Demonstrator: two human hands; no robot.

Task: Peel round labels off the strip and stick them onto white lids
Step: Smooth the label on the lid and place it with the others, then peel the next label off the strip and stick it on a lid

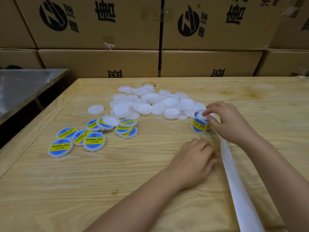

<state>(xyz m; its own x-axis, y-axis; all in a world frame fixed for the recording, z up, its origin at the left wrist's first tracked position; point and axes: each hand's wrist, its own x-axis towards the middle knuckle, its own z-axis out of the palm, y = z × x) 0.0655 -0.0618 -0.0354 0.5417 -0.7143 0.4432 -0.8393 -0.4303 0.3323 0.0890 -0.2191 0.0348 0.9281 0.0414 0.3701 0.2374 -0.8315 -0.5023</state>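
- two bare hands work over a pale wooden table (50, 190).
- a glossy white strip (234, 178) runs lengthwise from the near right edge up and slightly leftward to the farther hand; its near part is bare backing.
- the left hand (192, 161) lies knuckles up, fingers curled, just beside the strip; blur hides whether it grips anything, so i cannot tell.
- the right hand (229, 121) pinches the strip's curled far end between thumb and forefinger.
- just under that pinch a round label (198, 126) sits on the strip: blue with a yellow band reading "soldering paste", a "ii" mark above.
- to the left, well apart, labelled lids (94, 141) lie in a loose overlapping group, each carrying the same blue and yellow "soldering paste" print with chinese characters below; the text faces different ways.
- one plain lid (110, 120) rests on top of that group.
- farther back, a heap of plain white lids (170, 102), round and translucent, reaches the right hand.
- behind the table stand stacked cardboard boxes (100, 61) printed with black chinese characters and a round logo.
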